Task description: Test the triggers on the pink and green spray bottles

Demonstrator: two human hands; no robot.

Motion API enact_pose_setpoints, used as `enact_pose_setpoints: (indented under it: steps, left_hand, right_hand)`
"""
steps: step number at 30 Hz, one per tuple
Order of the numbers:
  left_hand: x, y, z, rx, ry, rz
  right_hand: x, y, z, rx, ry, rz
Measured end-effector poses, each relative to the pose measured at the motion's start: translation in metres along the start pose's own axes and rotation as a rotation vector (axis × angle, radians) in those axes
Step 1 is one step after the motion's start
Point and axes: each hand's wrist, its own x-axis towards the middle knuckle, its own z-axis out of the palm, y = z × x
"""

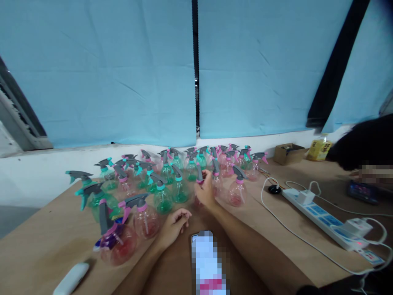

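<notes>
My right hand (206,189) is closed around the neck of a pink spray bottle (199,174) with a grey head; most of its round body is hidden behind the hand. My left hand (176,224) rests low over the table, fingers loosely curled and slightly apart, with nothing visible in them. Closest to it are a green spray bottle (162,199) and a pink spray bottle (147,221). To the right of my right hand stands another pink spray bottle (237,194). A phone (207,262) with a lit screen lies between my forearms.
Several more pink and green spray bottles crowd the wooden table (67,229) toward the wall. On the right are a white power strip (322,217) with cables, a black round object (274,189), a cardboard box (288,154) and a yellow-labelled container (319,149). Another person leans in there.
</notes>
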Motion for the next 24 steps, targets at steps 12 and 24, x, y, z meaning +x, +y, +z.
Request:
enact_pose_setpoints:
  steps: [12,24]
  left_hand:
    - [0.001,-0.001,0.000,-0.001,-0.020,-0.006]
    - [0.003,-0.002,0.000,0.015,-0.019,-0.007]
  right_hand:
    - [0.000,0.017,0.011,-0.079,-0.049,-0.064]
    - [0.007,-0.040,-0.025,-0.097,0.159,-0.138]
